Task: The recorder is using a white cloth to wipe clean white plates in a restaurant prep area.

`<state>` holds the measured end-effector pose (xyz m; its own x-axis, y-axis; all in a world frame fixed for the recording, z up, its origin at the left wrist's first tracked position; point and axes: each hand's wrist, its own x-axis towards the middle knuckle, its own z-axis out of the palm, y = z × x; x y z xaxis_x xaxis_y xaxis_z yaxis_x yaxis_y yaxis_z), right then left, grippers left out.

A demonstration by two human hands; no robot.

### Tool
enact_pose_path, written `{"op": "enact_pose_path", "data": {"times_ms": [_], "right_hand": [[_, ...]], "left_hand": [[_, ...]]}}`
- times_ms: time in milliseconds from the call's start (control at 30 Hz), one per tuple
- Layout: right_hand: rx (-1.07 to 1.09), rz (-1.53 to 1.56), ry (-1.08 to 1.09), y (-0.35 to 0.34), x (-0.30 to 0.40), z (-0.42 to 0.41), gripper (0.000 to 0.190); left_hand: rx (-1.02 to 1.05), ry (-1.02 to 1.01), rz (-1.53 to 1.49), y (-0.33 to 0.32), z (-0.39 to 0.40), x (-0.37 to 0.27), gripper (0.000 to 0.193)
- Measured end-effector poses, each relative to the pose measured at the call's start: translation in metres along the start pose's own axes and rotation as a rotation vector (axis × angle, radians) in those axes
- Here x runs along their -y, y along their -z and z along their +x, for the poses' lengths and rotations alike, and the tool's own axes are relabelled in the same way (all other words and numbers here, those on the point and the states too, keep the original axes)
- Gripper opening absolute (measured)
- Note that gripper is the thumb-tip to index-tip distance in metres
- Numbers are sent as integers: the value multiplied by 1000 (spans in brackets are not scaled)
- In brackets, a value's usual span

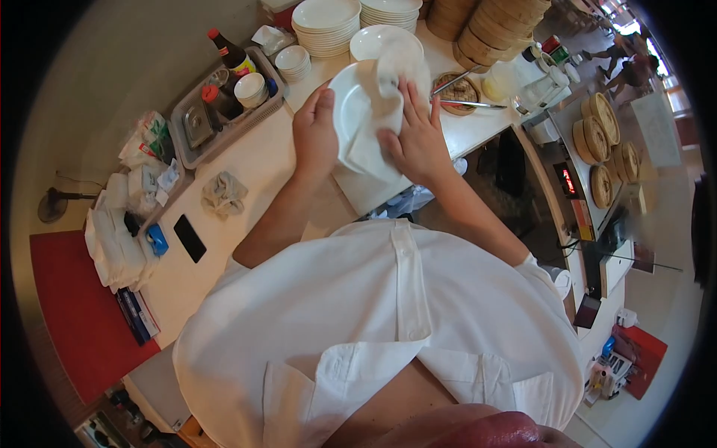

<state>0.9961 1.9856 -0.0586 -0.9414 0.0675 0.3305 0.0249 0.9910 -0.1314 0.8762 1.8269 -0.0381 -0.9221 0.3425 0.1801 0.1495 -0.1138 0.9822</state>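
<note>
My left hand [317,130] grips the left rim of a white plate [348,115], thumb on its upper face. Over the right side of that plate lies a white cloth [376,131], with my right hand [419,131] pressing on it, fingers spread; cloth and fingers are slightly blurred. The cloth hides much of the plate's surface. Just beyond, another white plate [386,42] rests on the counter, partly covered by the raised cloth. Metal tongs [470,104] lie across a small bamboo steamer lid [456,89] to the right of my right hand.
Stacked white plates [326,28] and small bowls [293,63] stand at the back beside tall bamboo steamers [493,28]. On the left are a grey tray [193,159] with bottles and bowls, a crumpled rag [223,194] and a phone [190,238]. A glass pitcher [540,89] stands right.
</note>
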Motion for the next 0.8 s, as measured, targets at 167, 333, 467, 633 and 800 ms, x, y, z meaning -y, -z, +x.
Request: {"op": "enact_pose_path", "data": {"times_ms": [167,333,467,633,800], "right_hand": [[-90,154,69,2,29,22,71],[131,102,185,21,17,-15,70],[-123,0,-54,-1,-7,7,65],[-168,282,91,1,28,30,73],[-56,439,358,3,39,6,42]], "left_hand": [[-11,-21,60,-1,5,10,38],[12,118,-260,19,14,9,40],[8,19,-132,8,9,10,42],[-3,-111,104,-6,5,5,44],[27,161,-267,11,19,24,43]]}}
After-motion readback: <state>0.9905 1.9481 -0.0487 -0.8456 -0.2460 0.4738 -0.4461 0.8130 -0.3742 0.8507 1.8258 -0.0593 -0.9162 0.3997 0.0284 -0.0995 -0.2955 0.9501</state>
